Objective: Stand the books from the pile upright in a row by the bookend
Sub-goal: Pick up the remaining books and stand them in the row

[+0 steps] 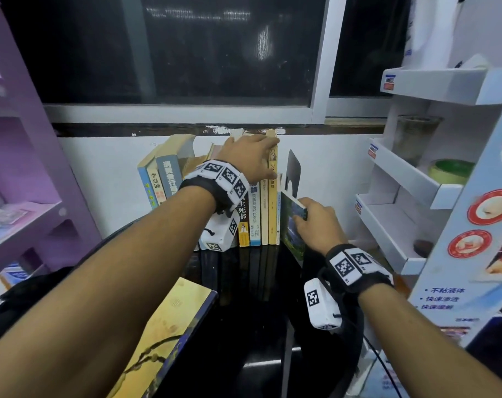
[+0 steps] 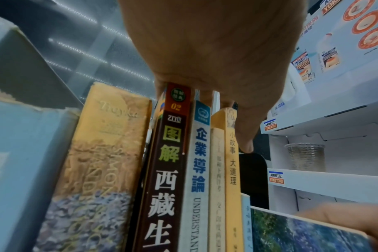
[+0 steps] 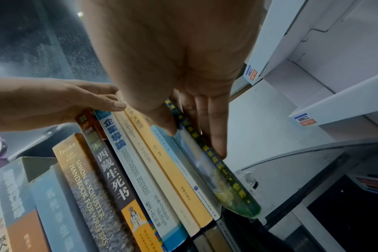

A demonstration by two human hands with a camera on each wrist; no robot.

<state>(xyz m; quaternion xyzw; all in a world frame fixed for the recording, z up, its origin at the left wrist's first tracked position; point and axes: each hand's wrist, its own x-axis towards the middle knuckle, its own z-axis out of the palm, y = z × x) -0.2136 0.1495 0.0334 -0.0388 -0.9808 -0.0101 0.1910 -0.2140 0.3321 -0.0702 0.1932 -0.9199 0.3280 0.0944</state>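
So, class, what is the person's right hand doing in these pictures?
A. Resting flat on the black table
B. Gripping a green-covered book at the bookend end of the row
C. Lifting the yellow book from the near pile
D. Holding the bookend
B: the right hand grips the green-covered book with thumb on one face and fingers on the other, beside the dark bookend.

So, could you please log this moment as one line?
left hand: steadying row tops | right hand: gripping green-cover book, sliding beside bookend | yellow book: flat on table
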